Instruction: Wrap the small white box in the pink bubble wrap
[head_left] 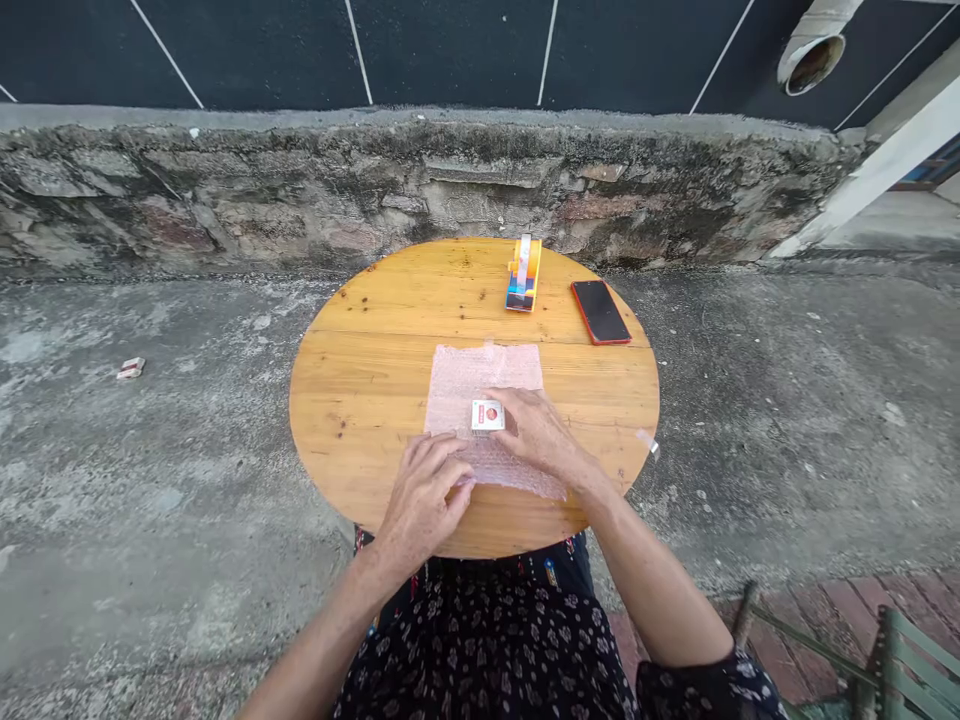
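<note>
A small white box (487,414) bearing a red round mark, its lettering too small to be read, is positioned on a sheet of bubble wrap (480,385) at the middle of the round wooden table (360,380). The box is touched on its right edge by the fingertips of the right hand (541,432), which is laid open and grasps nothing; the left hand (424,500) is pressed flat on the wrap's near left corner, just below the box. A tape dispenser (523,274) and a dark phone (600,311) are located at the far edge.

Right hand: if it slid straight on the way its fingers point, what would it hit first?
The right hand points up-left across the bubble wrap; its fingertips already touch the small white box. So the box comes first, then only wrap and bare table.
</note>
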